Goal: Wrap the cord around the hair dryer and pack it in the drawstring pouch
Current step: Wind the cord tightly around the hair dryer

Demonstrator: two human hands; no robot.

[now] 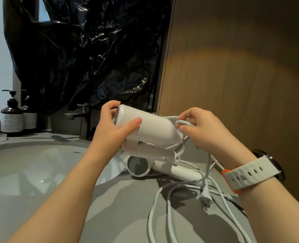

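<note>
A white hair dryer [154,130] is held above the grey counter [124,207]. My left hand [115,127] grips its barrel near the left end, thumb on the front. At the barrel's right end my right hand [203,128] pinches a loop of the white cord [183,122]. The rest of the cord [162,216] hangs down and lies in loose loops on the counter, with its plug [205,199] lying on top. No drawstring pouch is in sight.
A second white object with a round grey face [138,165] lies on the counter under the dryer. A white sink basin [22,172] lies at the left, a dark faucet [83,120] and pump bottles [11,116] behind. A wooden wall panel [233,67] stands close at the right.
</note>
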